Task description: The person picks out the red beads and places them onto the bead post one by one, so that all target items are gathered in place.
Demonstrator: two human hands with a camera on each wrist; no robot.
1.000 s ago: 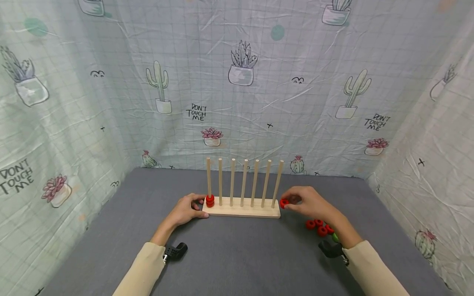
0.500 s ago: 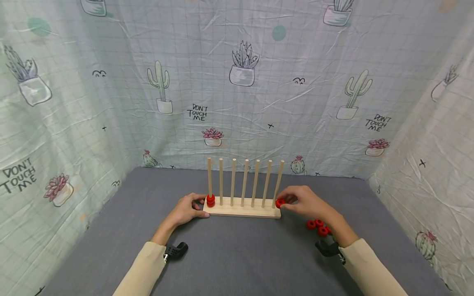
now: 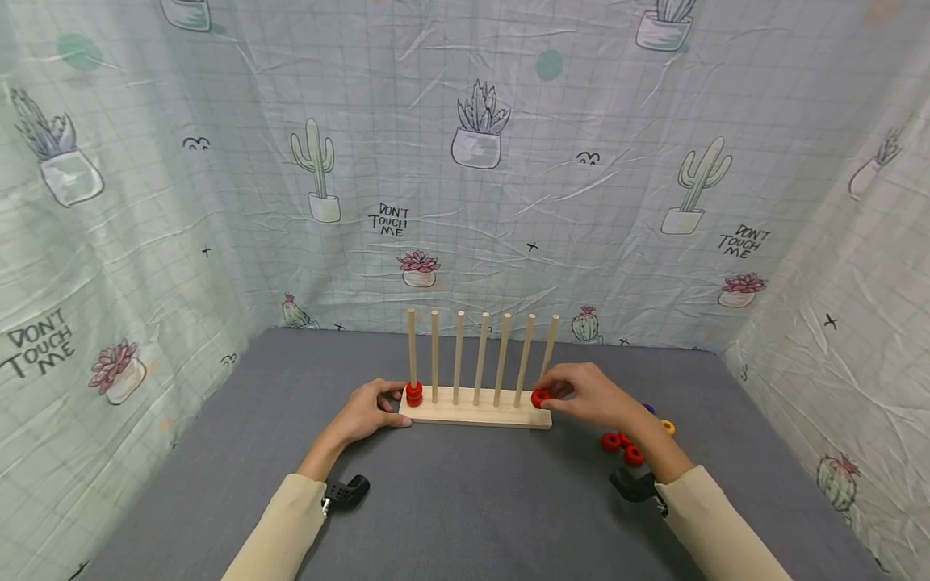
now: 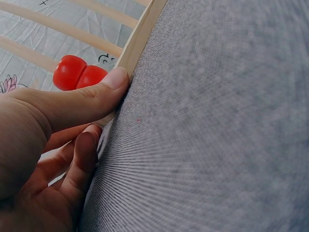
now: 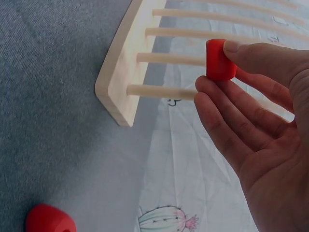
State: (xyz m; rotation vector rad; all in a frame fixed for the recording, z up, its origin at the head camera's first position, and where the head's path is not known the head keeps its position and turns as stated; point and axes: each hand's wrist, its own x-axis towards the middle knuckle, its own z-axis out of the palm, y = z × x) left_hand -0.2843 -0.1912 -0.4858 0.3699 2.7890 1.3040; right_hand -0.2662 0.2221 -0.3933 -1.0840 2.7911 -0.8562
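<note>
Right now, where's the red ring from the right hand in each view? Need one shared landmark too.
Head: the held ring is just right of centre, lower half, in the right hand.
Left wrist: not in it; the two red rings there are a stacked pair.
Right wrist: upper half, right of centre.
Shared landmark: the pegboard, partly visible in both wrist views.

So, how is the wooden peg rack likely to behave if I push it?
The wooden peg rack looks stiff: straight pegs stand in one wooden board. That long, flat board probably resists tipping sideways. The grip of the left hand on its left end would likely limit sliding.
</note>
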